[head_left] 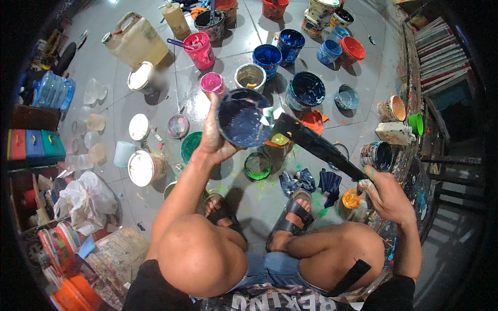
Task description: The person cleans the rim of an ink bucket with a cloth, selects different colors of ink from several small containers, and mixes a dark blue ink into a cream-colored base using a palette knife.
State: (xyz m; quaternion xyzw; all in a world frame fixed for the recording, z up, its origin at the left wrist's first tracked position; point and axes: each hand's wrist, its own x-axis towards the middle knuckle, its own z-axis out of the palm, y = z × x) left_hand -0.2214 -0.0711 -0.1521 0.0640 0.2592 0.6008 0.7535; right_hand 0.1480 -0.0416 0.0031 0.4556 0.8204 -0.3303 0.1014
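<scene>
My left hand holds up a round container coated inside with dark blue paint, tilted so its mouth faces me. My right hand grips the handle end of a long dark flat scraper. The scraper's wide blade reaches the container's right rim. I squat on the tiled floor with both knees in view and my sandalled feet below the container.
Several open paint cans and tubs in blue, pink, green and red crowd the floor ahead. A large yellowish jerrycan stands far left. Lidded white tubs and rags lie near. A paint-spattered bench edge runs along the right.
</scene>
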